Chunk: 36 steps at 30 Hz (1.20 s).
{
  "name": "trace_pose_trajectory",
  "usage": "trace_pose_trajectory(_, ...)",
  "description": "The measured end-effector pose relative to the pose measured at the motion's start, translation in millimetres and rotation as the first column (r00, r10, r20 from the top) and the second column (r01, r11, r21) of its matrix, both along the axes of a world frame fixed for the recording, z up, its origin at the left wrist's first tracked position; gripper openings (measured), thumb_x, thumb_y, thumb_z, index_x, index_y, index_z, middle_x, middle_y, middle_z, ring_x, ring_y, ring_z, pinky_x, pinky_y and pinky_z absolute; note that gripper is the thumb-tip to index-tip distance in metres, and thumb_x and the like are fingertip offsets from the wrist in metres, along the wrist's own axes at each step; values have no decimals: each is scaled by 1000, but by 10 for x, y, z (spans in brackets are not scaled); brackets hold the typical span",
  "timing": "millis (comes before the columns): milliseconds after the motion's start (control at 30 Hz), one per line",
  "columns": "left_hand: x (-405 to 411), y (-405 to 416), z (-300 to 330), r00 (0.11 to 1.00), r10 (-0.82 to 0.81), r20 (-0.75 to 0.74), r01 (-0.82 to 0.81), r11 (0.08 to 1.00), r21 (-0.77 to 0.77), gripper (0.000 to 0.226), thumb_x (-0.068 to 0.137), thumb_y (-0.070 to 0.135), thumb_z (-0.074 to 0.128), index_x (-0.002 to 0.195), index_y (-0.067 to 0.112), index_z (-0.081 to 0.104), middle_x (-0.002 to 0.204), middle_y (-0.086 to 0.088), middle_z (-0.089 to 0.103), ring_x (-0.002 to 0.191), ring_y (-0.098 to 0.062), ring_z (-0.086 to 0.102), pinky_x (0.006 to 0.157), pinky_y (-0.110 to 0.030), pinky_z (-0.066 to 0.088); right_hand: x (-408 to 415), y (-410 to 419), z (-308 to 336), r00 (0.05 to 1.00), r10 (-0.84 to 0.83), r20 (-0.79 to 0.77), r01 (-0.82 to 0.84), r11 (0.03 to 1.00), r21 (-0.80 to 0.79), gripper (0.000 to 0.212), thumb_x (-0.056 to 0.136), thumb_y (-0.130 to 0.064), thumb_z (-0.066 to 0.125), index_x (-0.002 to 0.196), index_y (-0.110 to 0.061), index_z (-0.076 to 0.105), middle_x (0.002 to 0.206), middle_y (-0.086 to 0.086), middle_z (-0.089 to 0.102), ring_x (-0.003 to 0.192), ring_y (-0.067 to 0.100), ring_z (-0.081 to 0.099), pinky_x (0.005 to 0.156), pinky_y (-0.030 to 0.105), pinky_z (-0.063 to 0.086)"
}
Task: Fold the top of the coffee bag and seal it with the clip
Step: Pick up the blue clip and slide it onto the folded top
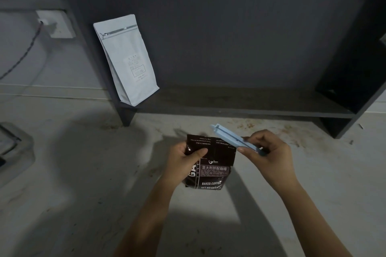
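Between both hands, the dark coffee bag stands folded over, its flap pinned under the left hand thumb. The right hand fingers pinch the blue clip by its near end, just beside the fold's right corner; clamping likely follows.

White pouch on dark shelf

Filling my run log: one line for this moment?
left hand: holds coffee bag, top folded | right hand: holds clip beside fold | seal: not yet
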<state>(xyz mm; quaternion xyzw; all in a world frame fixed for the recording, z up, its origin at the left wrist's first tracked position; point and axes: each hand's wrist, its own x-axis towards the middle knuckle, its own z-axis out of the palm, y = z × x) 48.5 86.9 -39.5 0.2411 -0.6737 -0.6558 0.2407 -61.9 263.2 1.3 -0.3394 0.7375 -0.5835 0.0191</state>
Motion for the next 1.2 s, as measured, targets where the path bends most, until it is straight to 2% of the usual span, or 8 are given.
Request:
trace_pose_trajectory(200,-7,55,-78,997,10,-72,-5,997,75,10,70,15,73,79,17,69,68,3,75,69,-18,72,57,-25,57,-9,-73,90,995,90,43,-94,990,105,42,65,-14,80,85,-30,46,79,-15,69,75,-3,67,60,10,49)
trace_pose_trajectory(300,-1,30,-66,998,-6,-66,10,998,57,16,66,22,74,81,17,70,71,1,75,72,-22,72,60,-29,57,-5,-128,112,991,133,35,-136,982,132,40,67,-17,78,88,-33,47,80,-14,70,78,-2,67,63,11,51)
trace_pose_trajectory(433,60,13,-109,998,-14,-65,19,997,78,13,72,13,72,83,19,69,70,4,76,69,-16,72,57,-23,56,40,-236,126,985,171,-2,-168,970,176,40,68,-19,78,92,-31,48,78,-15,70,77,-5,65,62,6,46)
trace_pose_trajectory(533,74,9,-133,998,-14,-69,19,996,81,22,66,22,74,87,15,70,73,1,76,73,-20,72,60,-26,56,48,-283,110,982,187,-18,-180,964,194,41,67,-19,79,95,-26,50,76,-16,69,76,-5,64,62,5,45)
trace_pose_trajectory(667,47,19,-143,998,-21,-59,24,999,49,14,73,11,72,85,18,70,73,5,75,73,-17,72,62,-24,55,51,-327,113,979,202,-28,-191,956,223,41,66,-22,79,93,-27,49,74,-18,67,76,-4,64,59,6,46)
trace_pose_trajectory(867,40,29,-131,996,-35,-87,37,999,20,14,72,14,72,86,16,71,75,5,75,78,-20,72,68,-26,57,101,-425,105,972,229,-58,-204,936,286,42,67,-24,79,92,-25,46,79,-4,72,72,-1,65,56,9,49)
trace_pose_trajectory(1000,44,53,-106,995,-27,-101,28,1000,6,15,74,5,70,83,17,70,70,9,75,73,-13,71,63,-20,56,148,-502,105,968,233,-93,-194,931,309,42,67,-26,79,91,-26,44,82,1,75,71,9,68,60,26,57)
trace_pose_trajectory(1200,45,42,-87,993,-10,-122,8,1000,-15,18,73,7,71,79,24,70,72,6,74,75,-18,71,66,-26,57,178,-555,93,978,187,-97,-154,949,277,41,65,-25,80,79,-27,41,75,1,74,64,14,68,59,41,57)
